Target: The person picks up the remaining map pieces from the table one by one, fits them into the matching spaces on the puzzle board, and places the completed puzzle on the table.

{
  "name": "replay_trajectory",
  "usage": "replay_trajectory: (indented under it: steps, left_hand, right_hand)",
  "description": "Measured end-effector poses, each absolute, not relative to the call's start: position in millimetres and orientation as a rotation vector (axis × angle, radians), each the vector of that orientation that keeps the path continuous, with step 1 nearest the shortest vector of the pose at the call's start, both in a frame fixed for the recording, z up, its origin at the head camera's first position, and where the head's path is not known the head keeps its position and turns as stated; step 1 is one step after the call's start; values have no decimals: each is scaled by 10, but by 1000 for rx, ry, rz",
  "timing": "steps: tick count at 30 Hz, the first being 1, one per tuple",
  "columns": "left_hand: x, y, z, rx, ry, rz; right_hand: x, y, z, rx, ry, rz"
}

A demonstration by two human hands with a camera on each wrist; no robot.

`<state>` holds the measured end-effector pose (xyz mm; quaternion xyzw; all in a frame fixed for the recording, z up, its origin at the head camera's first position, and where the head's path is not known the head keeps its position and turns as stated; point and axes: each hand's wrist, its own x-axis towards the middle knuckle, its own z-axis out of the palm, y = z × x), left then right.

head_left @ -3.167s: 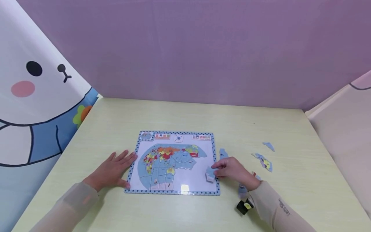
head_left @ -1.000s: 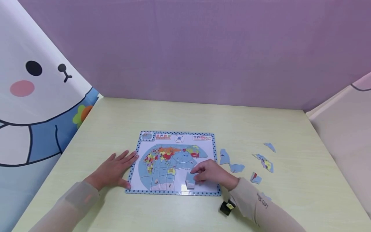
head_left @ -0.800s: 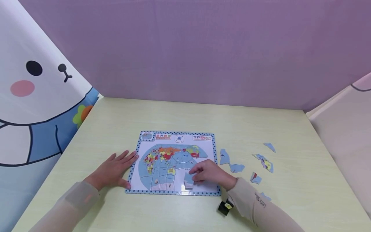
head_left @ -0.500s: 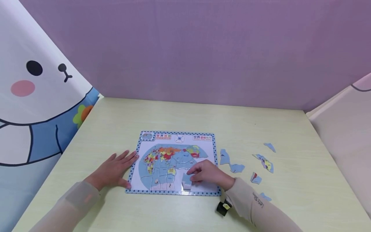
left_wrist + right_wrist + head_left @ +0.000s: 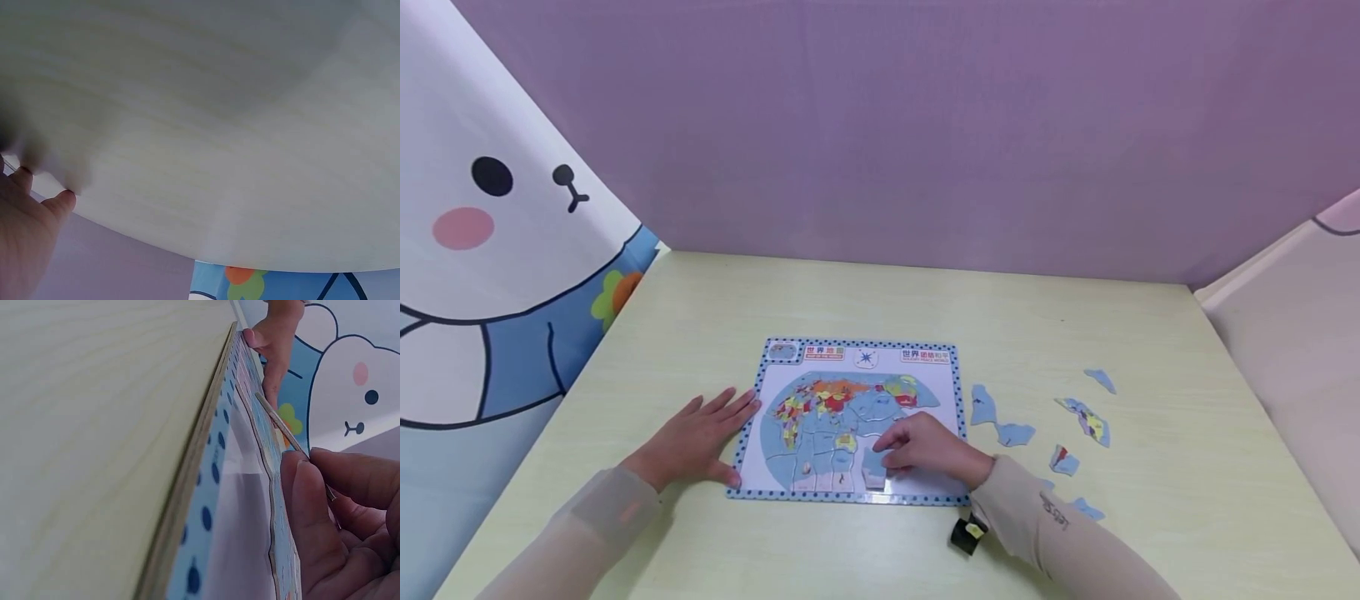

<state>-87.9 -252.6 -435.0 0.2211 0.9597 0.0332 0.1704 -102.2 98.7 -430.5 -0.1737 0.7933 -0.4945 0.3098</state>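
A world-map jigsaw board [image 5: 925, 500] with a blue dotted border lies flat on the table. Joined pieces fill its left and upper parts; bare white backing shows lower right. My left hand [image 5: 696, 442] rests with fingers spread at the board's left edge; part of it shows in the left wrist view. Thumb and fingertips of my right hand [image 5: 928, 450] pinch a light-blue puzzle piece [image 5: 874, 470], just right of the joined bottom pieces. In the right wrist view the piece [image 5: 281, 425] appears edge-on, tilted above the board, pinched in my right hand [image 5: 337, 537].
Loose puzzle pieces lie right of the board: a blue one [image 5: 982, 405], another blue one [image 5: 1015, 434], a yellow-and-blue one [image 5: 1090, 422], a red-marked one [image 5: 1063, 461] and others. A black device [image 5: 966, 536] sits at my right wrist. A purple backdrop [image 5: 925, 133] stands behind the table.
My right hand has carried the pinched puzzle piece leftward from the board's right edge to beside the joined bottom pieces. The left hand has stayed at the left edge.
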Motion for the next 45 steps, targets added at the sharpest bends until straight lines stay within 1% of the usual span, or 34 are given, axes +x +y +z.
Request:
replay_trajectory:
  steps: [10,20,31,45]
  left_hand:
    - [-910,-2524,-4386,627,2721,102]
    - [-850,-2611,-4406,609,2731,122]
    - [-880,-2605,-4460,624,2734,137]
    - [-895,-2542,-4397,656,2738,117]
  right_hand:
    - [-1050,891,-4302,-448,2123,-1240]
    - [-1054,760,-4322,-453,2105,-1222]
    - [-1031,771,-4320,-389,2087,-1245]
    - [-1018,762,-4303,-374,2141,-1211]
